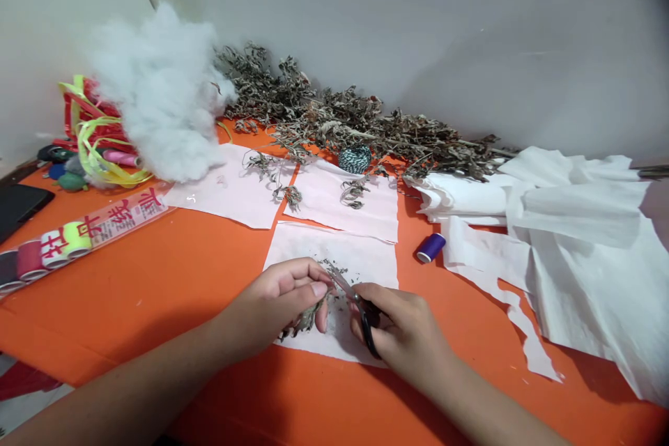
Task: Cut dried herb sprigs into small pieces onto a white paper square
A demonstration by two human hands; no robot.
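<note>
My left hand (293, 296) is closed around a small bunch of dried leaves (307, 319), whose lower end sticks out below the fingers. In my right hand (400, 324) is a pair of scissors (358, 298) with black handles. The blades point up and left and reach the fingertips of my left hand; I cannot tell how far they are parted. Under both hands lies a white cloth square (306, 240), with dark leaf crumbs (337, 268) scattered on it.
Behind are two more white squares (240, 185) with leaf sprigs, a patterned twine ball (354, 159) and a long heap of dried plants (334, 115). White stuffing (162, 97), ribbons (102, 146) and a thread pack (78, 237) lie left. A purple spool (431, 248) and white cloth (580, 258) lie right.
</note>
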